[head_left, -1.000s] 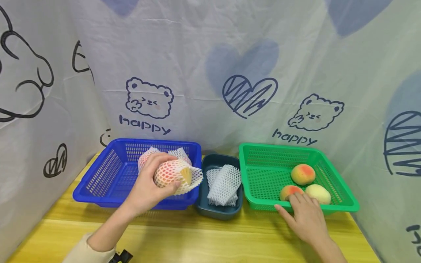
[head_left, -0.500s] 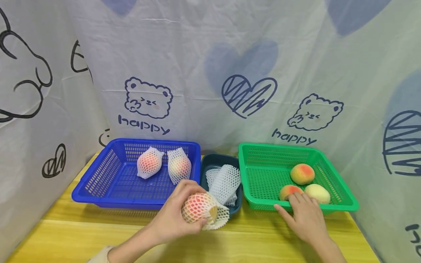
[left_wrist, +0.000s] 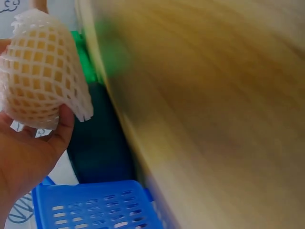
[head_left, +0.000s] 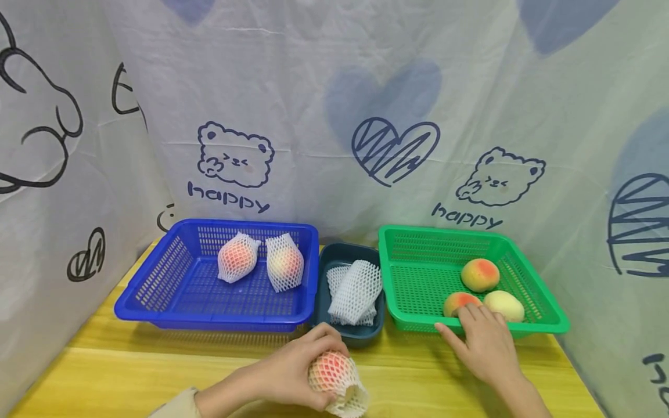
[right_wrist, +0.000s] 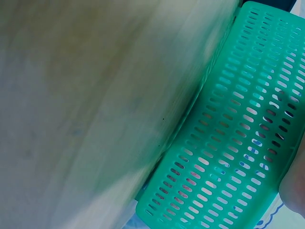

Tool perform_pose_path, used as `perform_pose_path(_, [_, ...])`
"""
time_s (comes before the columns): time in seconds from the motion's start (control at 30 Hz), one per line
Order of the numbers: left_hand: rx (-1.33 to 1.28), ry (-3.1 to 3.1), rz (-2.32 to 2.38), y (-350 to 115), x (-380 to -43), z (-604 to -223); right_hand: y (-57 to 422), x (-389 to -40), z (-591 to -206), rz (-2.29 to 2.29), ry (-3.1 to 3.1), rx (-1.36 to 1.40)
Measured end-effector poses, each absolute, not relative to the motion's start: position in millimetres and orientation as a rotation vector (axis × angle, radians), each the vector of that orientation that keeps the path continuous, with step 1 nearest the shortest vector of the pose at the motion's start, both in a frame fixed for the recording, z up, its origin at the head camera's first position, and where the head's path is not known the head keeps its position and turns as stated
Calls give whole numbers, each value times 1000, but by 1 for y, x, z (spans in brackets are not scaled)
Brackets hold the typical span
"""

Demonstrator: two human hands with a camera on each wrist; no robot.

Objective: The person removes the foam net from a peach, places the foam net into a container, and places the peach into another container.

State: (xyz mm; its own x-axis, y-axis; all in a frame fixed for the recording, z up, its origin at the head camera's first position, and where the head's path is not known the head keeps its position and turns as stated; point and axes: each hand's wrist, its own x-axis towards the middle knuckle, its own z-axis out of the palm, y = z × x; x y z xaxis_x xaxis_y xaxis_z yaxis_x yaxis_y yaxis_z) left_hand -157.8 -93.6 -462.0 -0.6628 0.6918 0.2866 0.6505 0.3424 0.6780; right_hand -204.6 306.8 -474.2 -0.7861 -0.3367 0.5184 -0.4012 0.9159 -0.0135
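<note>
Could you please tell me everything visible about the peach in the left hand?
The peach is rounded, yellow with a red blush, and sits inside a white, foam-like mesh sleeve whose open end points to the lower right in the head view. The left hand grips it through the sleeve, above the wooden table.
</note>
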Motion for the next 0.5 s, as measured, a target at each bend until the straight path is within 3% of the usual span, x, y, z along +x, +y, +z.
perform_pose_path(0.5, [1159, 2628, 1052, -97, -158, -479, 306, -203, -472, 178, -2568, 523])
